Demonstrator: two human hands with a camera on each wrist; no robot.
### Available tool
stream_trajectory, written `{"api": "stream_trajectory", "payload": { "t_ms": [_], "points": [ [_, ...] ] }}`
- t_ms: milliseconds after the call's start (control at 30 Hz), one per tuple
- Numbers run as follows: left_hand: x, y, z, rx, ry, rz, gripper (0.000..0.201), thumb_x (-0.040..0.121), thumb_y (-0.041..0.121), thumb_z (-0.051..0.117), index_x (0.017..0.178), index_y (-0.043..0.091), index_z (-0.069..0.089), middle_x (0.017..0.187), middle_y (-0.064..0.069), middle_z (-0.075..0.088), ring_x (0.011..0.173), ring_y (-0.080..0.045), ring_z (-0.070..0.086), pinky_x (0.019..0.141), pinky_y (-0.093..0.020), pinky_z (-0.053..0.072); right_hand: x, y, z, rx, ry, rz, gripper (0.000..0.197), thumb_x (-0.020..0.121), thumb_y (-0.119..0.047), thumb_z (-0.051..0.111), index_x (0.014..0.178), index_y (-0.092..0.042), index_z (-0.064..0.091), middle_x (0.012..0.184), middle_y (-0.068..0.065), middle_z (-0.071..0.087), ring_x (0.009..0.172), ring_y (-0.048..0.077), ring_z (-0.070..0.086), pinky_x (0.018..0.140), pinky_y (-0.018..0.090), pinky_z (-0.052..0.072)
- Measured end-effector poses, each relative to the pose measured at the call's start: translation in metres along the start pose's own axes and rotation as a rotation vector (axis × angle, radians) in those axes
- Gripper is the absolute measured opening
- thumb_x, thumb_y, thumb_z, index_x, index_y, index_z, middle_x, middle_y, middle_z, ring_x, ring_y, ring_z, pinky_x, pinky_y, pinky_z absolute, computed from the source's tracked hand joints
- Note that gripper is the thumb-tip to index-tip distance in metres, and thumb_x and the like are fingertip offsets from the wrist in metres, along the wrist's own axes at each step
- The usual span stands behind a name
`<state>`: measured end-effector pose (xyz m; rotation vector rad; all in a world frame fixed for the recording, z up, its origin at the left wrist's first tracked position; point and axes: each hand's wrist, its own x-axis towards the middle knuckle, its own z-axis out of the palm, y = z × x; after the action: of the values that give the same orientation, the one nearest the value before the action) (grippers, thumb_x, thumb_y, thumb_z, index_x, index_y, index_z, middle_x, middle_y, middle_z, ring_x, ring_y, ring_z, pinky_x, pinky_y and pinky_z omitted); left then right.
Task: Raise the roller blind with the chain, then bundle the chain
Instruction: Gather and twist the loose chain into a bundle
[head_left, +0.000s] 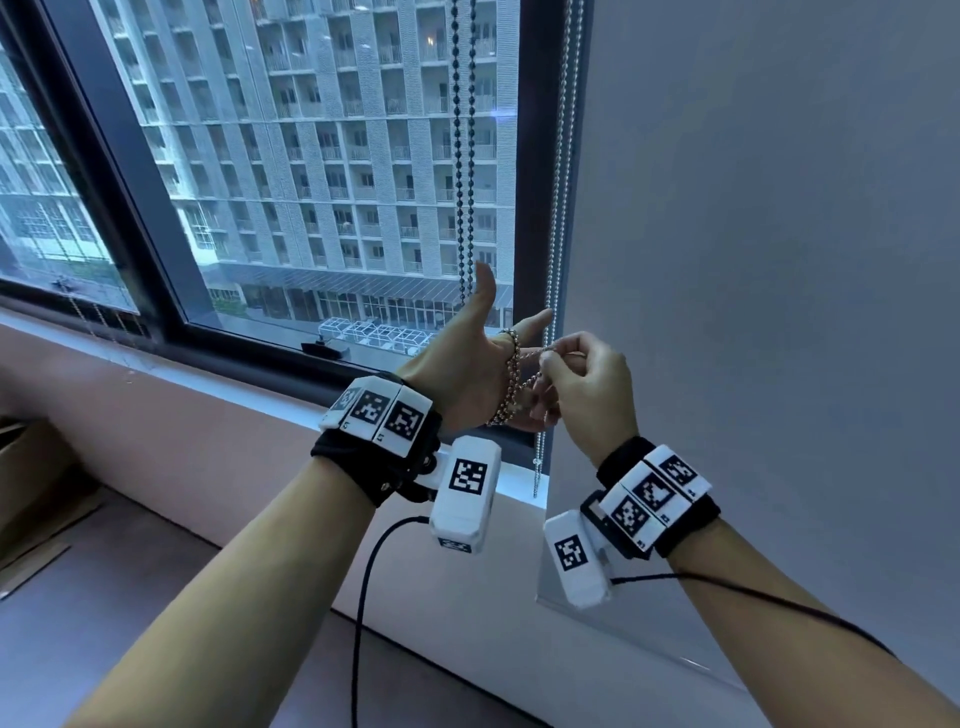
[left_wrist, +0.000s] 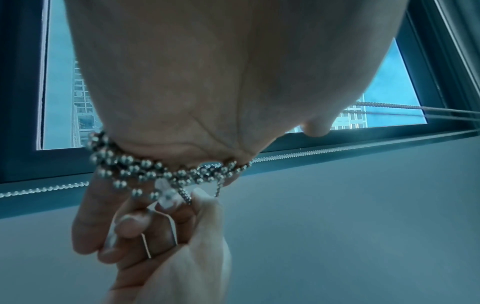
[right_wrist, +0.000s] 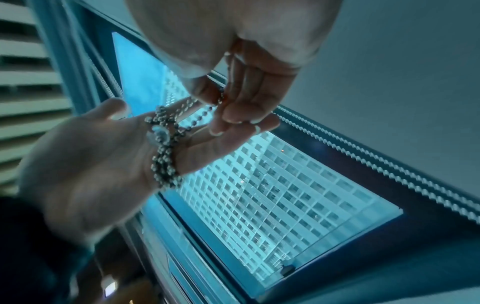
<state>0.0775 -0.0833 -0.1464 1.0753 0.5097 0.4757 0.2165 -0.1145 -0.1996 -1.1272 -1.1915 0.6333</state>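
Note:
A silver ball chain (head_left: 557, 208) hangs down the right side of the window frame. Its lower part is wound in several loops (head_left: 511, 382) around the straight fingers of my left hand (head_left: 488, 343), thumb pointing up. In the left wrist view the loops (left_wrist: 145, 170) cross below the left palm (left_wrist: 221, 82). A clear connector (right_wrist: 159, 133) sits among the loops (right_wrist: 163, 160). My right hand (head_left: 548, 358) pinches a strand of the chain just right of the loops, between thumb and fingers (right_wrist: 233, 107). A short end of chain dangles below the hands (head_left: 539, 452).
A second, dark bead chain (head_left: 464, 156) hangs in front of the window glass, just left of my hands. The white sill (head_left: 509, 483) runs below them. A grey wall (head_left: 779, 260) fills the right. Cardboard boxes (head_left: 31, 467) stand low at the left.

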Motion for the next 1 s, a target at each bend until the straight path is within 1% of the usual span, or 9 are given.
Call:
{"api": "stream_trajectory", "payload": {
  "t_ms": [133,233,400,600,733,800,900,966,1000],
  "points": [
    [0.001,-0.001,0.004,-0.016,-0.011,-0.02,0.104,0.059,0.092,0.03,0.143,0.031,0.037,0.131,-0.009,0.031,0.086,-0.027,0.047,0.104,-0.054,0.03,0.004,0.0,0.002,0.043,0.003,0.091,0.008,0.092,-0.009,0.051,0.091,-0.003,0.056,0.066,0.013,0.065,0.04,0.025,0.052,0.037,0.024,0.04],
    [0.0,0.0,0.002,0.007,0.009,-0.025,0.101,0.062,0.092,0.023,0.141,0.031,0.041,0.13,-0.01,0.036,0.106,-0.033,0.046,0.108,-0.055,0.028,0.008,-0.005,-0.001,0.176,-0.072,0.129,0.016,0.096,-0.006,0.044,0.093,-0.002,0.058,0.068,0.009,0.064,0.043,0.019,0.05,0.038,0.024,0.038],
    [-0.003,0.003,0.0,0.149,0.043,-0.032,0.102,0.059,0.093,0.018,0.144,0.038,0.033,0.156,-0.008,0.029,0.128,-0.045,0.047,0.107,-0.064,0.028,0.012,0.0,-0.006,0.17,0.004,0.261,0.029,0.098,-0.003,0.034,0.079,-0.01,0.055,0.064,0.009,0.057,0.044,0.017,0.046,0.043,0.024,0.036],
    [-0.006,0.002,0.002,0.202,0.072,-0.025,0.1,0.063,0.091,0.01,0.145,0.038,0.029,0.146,-0.008,0.042,0.126,-0.039,0.051,0.108,-0.06,0.03,0.015,-0.004,-0.01,0.378,-0.163,0.253,0.033,0.093,0.001,0.03,0.075,-0.01,0.056,0.058,0.006,0.055,0.05,0.017,0.044,0.046,0.025,0.036],
    [-0.005,0.002,0.005,0.198,0.095,-0.014,0.101,0.066,0.089,0.009,0.146,0.032,0.031,0.139,-0.013,0.053,0.124,-0.037,0.054,0.1,-0.053,0.042,0.019,-0.01,-0.015,0.527,-0.354,0.265,0.024,0.08,-0.005,0.032,0.068,-0.009,0.052,0.049,0.002,0.035,0.054,0.018,0.016,0.05,0.03,0.016],
    [-0.007,0.002,0.006,0.186,0.105,-0.012,0.1,0.067,0.088,0.01,0.145,0.029,0.033,0.138,-0.012,0.054,0.124,-0.037,0.054,0.094,-0.049,0.047,0.02,-0.014,-0.015,0.485,-0.448,0.248,0.014,0.075,-0.008,0.039,0.067,-0.008,0.05,0.052,0.0,0.031,0.053,0.016,0.016,0.049,0.028,0.017],
    [-0.009,0.002,0.007,0.205,0.075,-0.026,0.099,0.066,0.089,0.009,0.141,0.032,0.04,0.143,-0.01,0.051,0.126,-0.04,0.05,0.101,-0.053,0.043,0.018,-0.021,-0.017,0.314,-0.485,0.137,0.006,0.079,-0.001,0.052,0.076,-0.005,0.053,0.061,-0.006,0.054,0.05,0.011,0.029,0.044,0.021,0.027],
    [-0.01,0.003,0.004,0.215,0.075,-0.028,0.099,0.065,0.09,0.009,0.141,0.034,0.04,0.143,-0.009,0.05,0.124,-0.038,0.052,0.105,-0.057,0.038,0.015,-0.027,-0.02,0.08,-0.459,0.01,0.007,0.083,0.005,0.058,0.082,-0.002,0.058,0.066,-0.016,0.061,0.049,0.006,0.037,0.047,0.019,0.034],
    [-0.011,0.003,0.002,0.204,0.086,-0.029,0.1,0.065,0.09,0.01,0.143,0.034,0.037,0.144,-0.009,0.049,0.124,-0.039,0.052,0.105,-0.058,0.037,0.014,-0.03,-0.022,-0.077,-0.446,-0.05,0.008,0.083,0.006,0.059,0.084,-0.002,0.062,0.057,-0.019,0.057,0.048,0.003,0.038,0.048,0.017,0.035]
  ]
}}
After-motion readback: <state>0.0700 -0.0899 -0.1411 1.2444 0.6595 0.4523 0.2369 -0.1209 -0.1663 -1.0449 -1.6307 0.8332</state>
